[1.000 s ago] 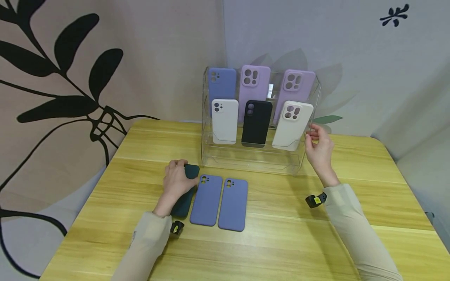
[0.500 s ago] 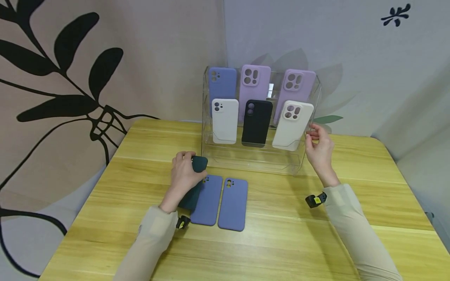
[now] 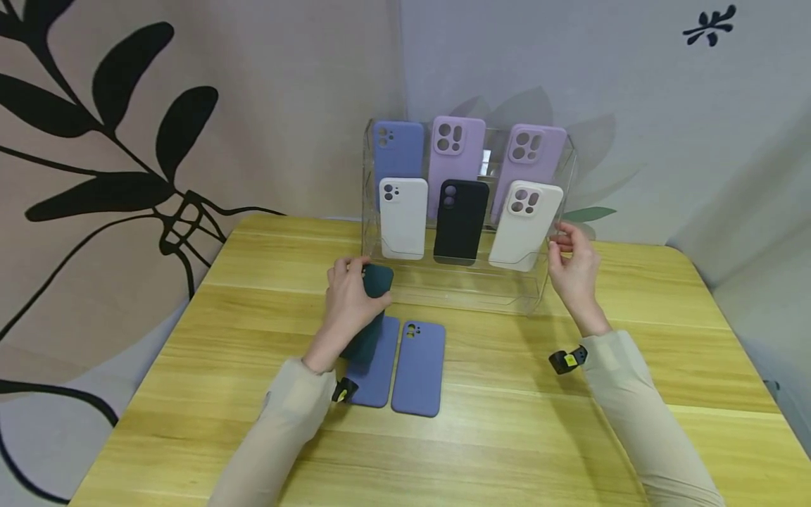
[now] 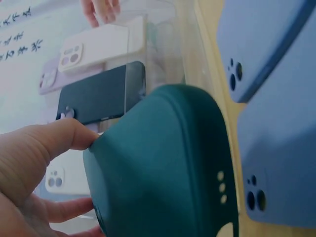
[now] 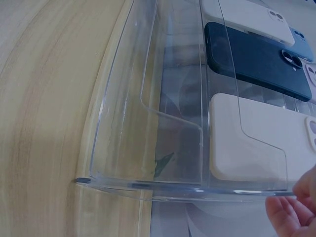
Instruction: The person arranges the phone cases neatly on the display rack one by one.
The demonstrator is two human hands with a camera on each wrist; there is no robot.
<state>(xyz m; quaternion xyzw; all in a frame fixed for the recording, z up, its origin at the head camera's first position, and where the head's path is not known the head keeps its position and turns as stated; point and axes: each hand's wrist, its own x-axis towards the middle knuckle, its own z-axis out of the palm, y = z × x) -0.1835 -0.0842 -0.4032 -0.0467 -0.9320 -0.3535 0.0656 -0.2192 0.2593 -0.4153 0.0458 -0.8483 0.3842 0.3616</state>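
My left hand (image 3: 347, 304) grips a dark green phone case (image 4: 148, 163) by its edges, thumb on one side and fingers on the other. The case is tilted above the table, and in the head view it overlaps the left one of two slate-blue phone cases (image 3: 419, 373) lying flat. Ahead stands a clear acrylic display stand (image 3: 453, 290) with two rows of cases. At its right side, my right hand (image 3: 576, 271) pinches the edge of the side panel between thumb and fingers.
The stand's front row bears a white case (image 3: 403, 218), a black case (image 3: 460, 222) and a cream case (image 3: 526, 225). Behind them are a blue case (image 3: 398, 151) and two lilac cases (image 3: 457, 144). The wooden table (image 3: 507, 422) backs onto a wall.
My left hand has lifted the dark green case and carried it forward and right, from beside the slate-blue cases to over the left one, near the stand. My right hand stays at the stand.
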